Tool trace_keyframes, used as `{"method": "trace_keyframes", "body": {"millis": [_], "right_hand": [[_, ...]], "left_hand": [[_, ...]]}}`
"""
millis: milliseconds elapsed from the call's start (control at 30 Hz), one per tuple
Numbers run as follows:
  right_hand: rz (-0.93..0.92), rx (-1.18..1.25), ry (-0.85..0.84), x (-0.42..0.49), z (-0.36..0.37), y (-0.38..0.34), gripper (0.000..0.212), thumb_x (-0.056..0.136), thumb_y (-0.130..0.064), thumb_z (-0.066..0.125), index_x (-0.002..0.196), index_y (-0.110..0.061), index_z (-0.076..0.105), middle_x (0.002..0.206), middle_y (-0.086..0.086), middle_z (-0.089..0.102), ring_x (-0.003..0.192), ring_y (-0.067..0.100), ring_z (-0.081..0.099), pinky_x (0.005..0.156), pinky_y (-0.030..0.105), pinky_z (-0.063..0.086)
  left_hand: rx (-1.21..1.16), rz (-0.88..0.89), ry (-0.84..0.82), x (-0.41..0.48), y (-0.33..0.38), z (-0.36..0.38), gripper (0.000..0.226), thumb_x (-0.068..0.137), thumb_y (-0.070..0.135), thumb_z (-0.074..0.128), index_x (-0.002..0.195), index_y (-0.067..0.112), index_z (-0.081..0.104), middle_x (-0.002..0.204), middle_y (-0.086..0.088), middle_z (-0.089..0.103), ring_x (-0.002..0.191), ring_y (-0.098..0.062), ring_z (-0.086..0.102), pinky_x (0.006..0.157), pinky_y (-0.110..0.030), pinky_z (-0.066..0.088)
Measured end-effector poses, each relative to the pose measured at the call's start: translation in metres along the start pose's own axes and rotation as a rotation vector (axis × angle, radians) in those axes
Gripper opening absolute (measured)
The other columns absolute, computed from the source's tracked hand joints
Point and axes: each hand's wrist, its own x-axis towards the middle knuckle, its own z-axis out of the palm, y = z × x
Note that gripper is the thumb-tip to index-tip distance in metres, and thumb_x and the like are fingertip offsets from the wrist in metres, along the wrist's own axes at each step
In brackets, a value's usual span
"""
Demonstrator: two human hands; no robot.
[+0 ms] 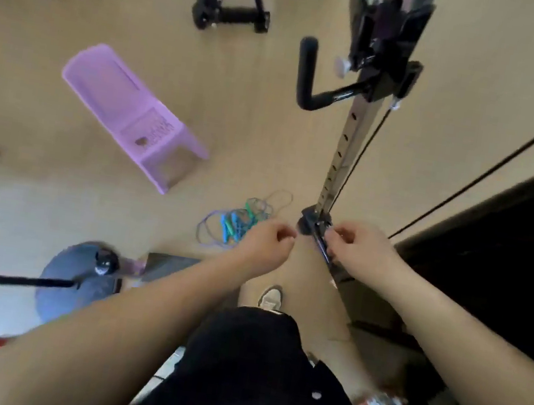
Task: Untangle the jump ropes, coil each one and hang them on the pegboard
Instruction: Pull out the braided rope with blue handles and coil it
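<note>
On the floor [254, 113] near a purple stool [127, 105] lie tangled jump ropes [238, 222]; above them the left hand [266, 244] and right hand [361, 247] hover with curled fingers, and I cannot tell whether either holds anything.

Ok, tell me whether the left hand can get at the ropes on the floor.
Probably yes, if the person bends: the ropes lie loose on the floor beside the left hand, nothing over them. The stool and pole stand clear to either side.

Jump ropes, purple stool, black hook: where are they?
jump ropes [229, 228], head view, on the blue handles in the pile.
purple stool [127, 108], head view, middle of its body.
black hook [306, 69], head view, its upright end.
</note>
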Motion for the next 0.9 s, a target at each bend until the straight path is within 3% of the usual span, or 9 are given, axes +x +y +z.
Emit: {"method": "trace_keyframes", "body": {"millis": [100,200,300,367,533,600,700,800,900], "right_hand": [[-0.092,-0.073,-0.095,0.035,0.013,-0.029,0.026,0.100,-0.028,0.055,0.091,-0.012,0.074,0.087,0.006,0.074,0.088,0.026,0.069,0.087,0.048,0.057],[-0.130,-0.087,-0.172,0.074,0.034,-0.057,0.024,0.098,-0.024,0.056,0.088,-0.011,0.074,0.082,0.005,0.074,0.085,0.029,0.071,0.086,0.047,0.058],[-0.147,-0.118,-0.228,0.111,0.056,-0.085,0.031,0.098,-0.024,0.054,0.093,0.003,0.068,0.088,0.026,0.070,0.066,0.022,0.060,0.070,0.036,0.055],[-0.146,-0.125,-0.263,0.136,0.066,-0.106,0.034,0.099,-0.023,0.054,0.095,0.008,0.064,0.092,0.033,0.066,0.065,0.017,0.051,0.059,0.030,0.047],[-0.110,-0.146,-0.242,0.199,0.085,-0.147,0.038,0.083,-0.039,0.043,0.095,-0.010,0.065,0.069,0.003,0.060,0.065,0.015,0.050,0.070,0.040,0.054],[-0.105,-0.133,-0.191,0.211,0.082,-0.163,0.037,0.080,-0.039,0.043,0.092,-0.012,0.064,0.076,0.012,0.071,0.064,0.013,0.050,0.077,0.041,0.057],[-0.120,-0.072,-0.190,0.226,0.074,-0.184,0.029,0.088,-0.031,0.049,0.090,-0.008,0.065,0.090,0.019,0.072,0.064,0.016,0.051,0.067,0.034,0.051],[-0.106,-0.008,-0.161,0.249,0.072,-0.200,0.021,0.092,-0.028,0.052,0.084,-0.017,0.068,0.085,0.015,0.075,0.075,0.031,0.069,0.079,0.046,0.060],[-0.074,0.047,-0.128,0.263,0.077,-0.215,0.018,0.092,-0.027,0.052,0.080,-0.024,0.064,0.086,0.013,0.075,0.080,0.034,0.071,0.082,0.053,0.060]], "left_hand": [[-0.113,-0.108,0.092,-0.001,-0.031,-0.021,0.014,0.089,0.023,0.059,0.099,0.022,0.069,0.090,0.004,0.070,0.094,-0.023,0.071,0.094,-0.043,0.057],[-0.214,-0.215,0.181,-0.001,-0.052,-0.047,0.011,0.096,0.017,0.058,0.103,0.020,0.067,0.093,0.002,0.069,0.091,-0.019,0.068,0.089,-0.031,0.054],[-0.216,-0.284,0.266,0.010,-0.078,-0.075,0.019,0.097,0.015,0.057,0.113,0.014,0.067,0.101,-0.003,0.069,0.093,-0.019,0.065,0.086,-0.027,0.049],[-0.210,-0.323,0.315,0.023,-0.090,-0.097,0.023,0.096,0.014,0.057,0.116,0.012,0.067,0.101,-0.005,0.069,0.092,-0.021,0.064,0.086,-0.030,0.050],[-0.223,-0.371,0.398,0.065,-0.099,-0.143,0.029,0.095,0.014,0.053,0.122,0.012,0.064,0.097,-0.001,0.066,0.086,-0.020,0.062,0.073,-0.027,0.047],[-0.233,-0.374,0.418,0.083,-0.093,-0.155,0.030,0.095,0.014,0.052,0.123,0.012,0.064,0.098,0.000,0.065,0.085,-0.017,0.060,0.069,-0.024,0.044],[-0.286,-0.350,0.466,0.106,-0.082,-0.172,0.031,0.097,0.012,0.053,0.126,0.009,0.063,0.110,-0.006,0.068,0.090,-0.018,0.059,0.075,-0.023,0.044],[-0.277,-0.319,0.504,0.124,-0.078,-0.197,0.032,0.097,0.010,0.054,0.126,0.007,0.064,0.117,-0.008,0.067,0.099,-0.018,0.058,0.086,-0.023,0.042],[-0.232,-0.312,0.493,0.143,-0.081,-0.227,0.030,0.095,0.009,0.056,0.123,0.005,0.066,0.116,-0.010,0.068,0.105,-0.024,0.062,0.087,-0.023,0.041]]}}
